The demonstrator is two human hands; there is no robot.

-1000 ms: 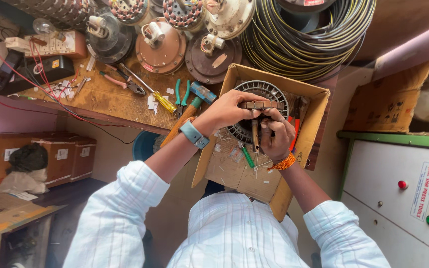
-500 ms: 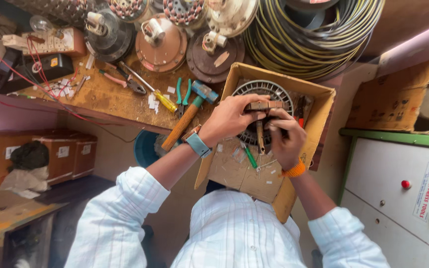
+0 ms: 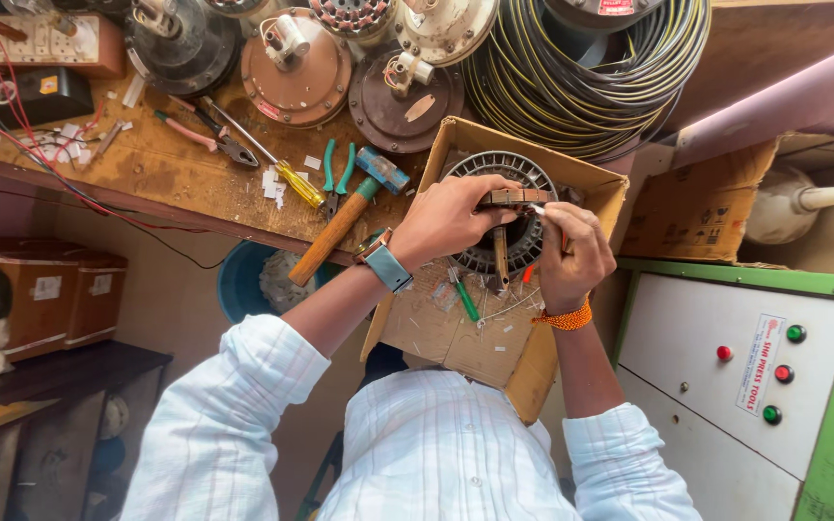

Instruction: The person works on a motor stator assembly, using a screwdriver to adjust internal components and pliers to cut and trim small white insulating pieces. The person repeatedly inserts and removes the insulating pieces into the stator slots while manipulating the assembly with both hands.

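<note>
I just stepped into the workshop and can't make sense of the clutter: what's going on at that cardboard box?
A person in a striped shirt bends over an open cardboard box holding a round slotted motor core. The left hand grips a small wooden-handled tool over the core, and the right hand works beside it, pinching something thin and red. A hammer, a yellow screwdriver and pliers lie untouched on the bench.

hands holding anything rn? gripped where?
Left hand grips one end of a small flat wooden piece over the round slotted stator. Right hand closes on a thin tool at its lower end; exact grip unclear.
</note>
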